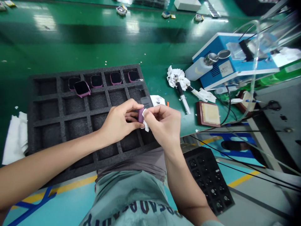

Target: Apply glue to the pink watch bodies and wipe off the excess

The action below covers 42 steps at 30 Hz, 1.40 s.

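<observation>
My left hand (121,121) grips a purple smartwatch case (140,115) by its edges, between thumb and fingers. It is turned on its side above the black foam tray (60,122). My right hand (164,122) pinches a white wipe (146,124) and presses it against the case's right-hand face. Along the tray's far row sit several purple watches with dark screens, such as the one (115,78) in a middle compartment. One watch (82,88) lies tilted across a divider, partly over another watch (74,83).
Right of the tray lie crumpled white wipes (176,77), a syringe (183,99) and a sponge in a brown holder (208,113). A dispenser bottle (198,69) stands by a blue machine (218,59). Cables hang at the right. A second black tray (209,179) sits lower right.
</observation>
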Each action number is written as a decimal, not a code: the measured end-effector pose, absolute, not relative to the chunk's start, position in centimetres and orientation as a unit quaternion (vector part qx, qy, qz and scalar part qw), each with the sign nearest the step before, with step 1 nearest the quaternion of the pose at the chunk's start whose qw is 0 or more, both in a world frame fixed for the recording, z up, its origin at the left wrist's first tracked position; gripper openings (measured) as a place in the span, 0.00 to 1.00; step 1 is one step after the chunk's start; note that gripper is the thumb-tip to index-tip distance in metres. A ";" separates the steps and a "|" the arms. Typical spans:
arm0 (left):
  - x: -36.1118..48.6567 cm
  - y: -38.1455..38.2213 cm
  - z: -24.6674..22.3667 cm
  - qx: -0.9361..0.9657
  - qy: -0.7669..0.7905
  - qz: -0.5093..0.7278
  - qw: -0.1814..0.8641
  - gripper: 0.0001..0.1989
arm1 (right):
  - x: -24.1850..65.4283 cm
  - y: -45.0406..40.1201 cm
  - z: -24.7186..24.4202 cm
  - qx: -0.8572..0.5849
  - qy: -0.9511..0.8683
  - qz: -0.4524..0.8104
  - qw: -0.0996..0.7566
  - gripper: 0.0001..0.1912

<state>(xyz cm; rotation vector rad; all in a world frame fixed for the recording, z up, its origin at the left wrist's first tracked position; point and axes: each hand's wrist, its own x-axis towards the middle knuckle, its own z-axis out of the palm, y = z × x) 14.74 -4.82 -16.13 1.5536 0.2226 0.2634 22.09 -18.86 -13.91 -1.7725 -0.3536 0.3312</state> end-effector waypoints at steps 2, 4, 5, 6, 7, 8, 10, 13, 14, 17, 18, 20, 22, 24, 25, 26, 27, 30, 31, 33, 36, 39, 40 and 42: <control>14.7 -4.8 -16.4 0.703 0.088 0.131 0.694 0.20 | 22.4 -18.5 -13.7 -0.757 -0.153 0.150 0.617 0.08; 14.5 -4.8 -16.6 0.720 0.067 0.142 0.676 0.20 | 22.6 -18.2 -13.6 -0.749 -0.146 0.152 0.628 0.07; 14.4 -4.8 -16.7 0.731 0.057 0.150 0.663 0.19 | 22.7 -18.1 -13.5 -0.746 -0.142 0.151 0.633 0.06; 14.4 -4.8 -16.8 0.742 0.048 0.163 0.648 0.19 | 22.7 -18.0 -13.4 -0.743 -0.139 0.151 0.637 0.06; 14.3 -4.8 -16.8 0.751 0.042 0.176 0.635 0.18 | 22.8 -17.9 -13.4 -0.740 -0.136 0.153 0.641 0.05; 14.2 -4.8 -16.8 0.757 0.037 0.187 0.625 0.18 | 22.9 -17.9 -13.3 -0.737 -0.134 0.157 0.643 0.05; 14.2 -4.8 -16.7 0.757 0.036 0.194 0.623 0.19 | 23.3 -18.0 -13.4 -0.730 -0.132 0.167 0.650 0.04; 14.3 -4.8 -16.2 0.734 0.056 0.174 0.654 0.23 | 24.1 -18.7 -13.7 -0.721 -0.131 0.160 0.662 0.05; 14.4 -4.8 -16.0 0.725 0.067 0.167 0.665 0.24 | 24.2 -19.0 -13.8 -0.720 -0.133 0.150 0.664 0.05; 14.5 -4.8 -15.6 0.709 0.083 0.152 0.684 0.26 | 23.6 -19.9 -14.2 -0.726 -0.164 0.118 0.658 0.06; 14.5 -4.8 -15.6 0.707 0.084 0.146 0.687 0.25 | 23.1 -20.1 -14.4 -0.730 -0.186 0.107 0.649 0.06; 14.5 -4.8 -15.5 0.705 0.093 0.139 0.689 0.24 | 21.9 -20.1 -14.7 -0.738 -0.234 0.085 0.627 0.05; 14.5 -4.8 -15.5 0.700 0.106 0.135 0.694 0.23 | 21.0 -19.7 -15.0 -0.745 -0.256 0.063 0.613 0.04; 14.5 -4.8 -15.5 0.694 0.107 0.129 0.700 0.23 | 20.8 -19.2 -15.1 -0.744 -0.251 0.061 0.617 0.06; 14.5 -4.9 -15.5 0.693 0.102 0.124 0.703 0.23 | 20.9 -18.9 -15.1 -0.741 -0.243 0.069 0.623 0.06; 14.4 -4.9 -15.5 0.692 0.097 0.120 0.706 0.23 | 21.3 -18.7 -15.0 -0.737 -0.236 0.081 0.628 0.07; 14.4 -4.9 -15.5 0.691 0.092 0.117 0.708 0.23 | 21.7 -18.5 -14.9 -0.735 -0.230 0.093 0.631 0.07; 14.3 -4.9 -15.3 0.688 0.082 0.113 0.712 0.23 | 23.4 -18.4 -14.7 -0.740 -0.215 0.115 0.626 0.07; 14.3 -4.9 -15.2 0.687 0.081 0.113 0.713 0.24 | 23.8 -18.5 -14.7 -0.744 -0.208 0.120 0.624 0.07; 14.3 -4.9 -15.0 0.684 0.086 0.112 0.716 0.26 | 24.5 -18.8 -14.9 -0.743 -0.191 0.130 0.628 0.07; 14.3 -4.9 -14.9 0.676 0.096 0.108 0.723 0.27 | 24.7 -19.5 -15.1 -0.720 -0.176 0.143 0.656 0.08; 14.4 -5.0 -14.8 0.670 0.095 0.103 0.729 0.28 | 24.6 -20.3 -14.8 -0.692 -0.178 0.148 0.684 0.09; 14.4 -5.0 -14.9 0.668 0.093 0.101 0.731 0.28 | 24.6 -20.5 -14.6 -0.683 -0.180 0.151 0.691 0.09; 14.4 -5.0 -14.9 0.665 0.087 0.097 0.735 0.27 | 24.5 -20.6 -14.2 -0.670 -0.186 0.162 0.700 0.11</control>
